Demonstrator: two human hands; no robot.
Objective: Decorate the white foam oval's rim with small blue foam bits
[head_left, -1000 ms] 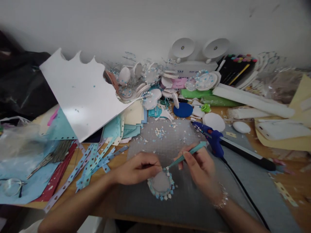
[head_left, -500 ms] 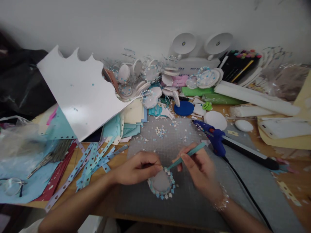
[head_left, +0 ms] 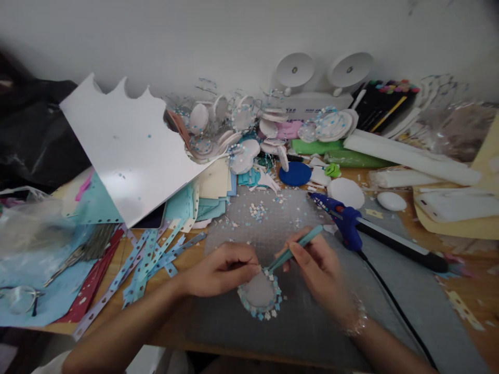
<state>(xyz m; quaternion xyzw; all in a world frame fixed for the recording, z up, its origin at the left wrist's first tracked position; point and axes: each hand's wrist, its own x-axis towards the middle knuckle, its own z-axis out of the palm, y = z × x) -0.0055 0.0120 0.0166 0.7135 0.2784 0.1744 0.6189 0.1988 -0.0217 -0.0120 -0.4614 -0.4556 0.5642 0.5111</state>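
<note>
Near the front of the grey cutting mat (head_left: 218,327) is a round white disc (head_left: 259,291) ringed with small blue and white paper flowers. My left hand (head_left: 222,267) pinches the disc's upper left edge between thumb and forefinger. Teal tweezers (head_left: 298,247) are in my right hand (head_left: 317,267), closed around them, with the tips touching or very near the flowers on the disc's top edge. Whether a flower is between the tips is too small to tell. A small heap of loose paper flowers (head_left: 258,211) lies farther back on the mat.
A blue glue gun (head_left: 346,221) with a black cord lies to the right. Punched paper strips (head_left: 144,265) and a large white cut-out board (head_left: 128,150) are on the left. Decorated white discs (head_left: 244,117) crowd the back near a blue oval (head_left: 295,174).
The rear end of the tweezers has shifted slightly left and toward me, with my right fingers. The tips stay at the disc's edge; my left hand holds still.
</note>
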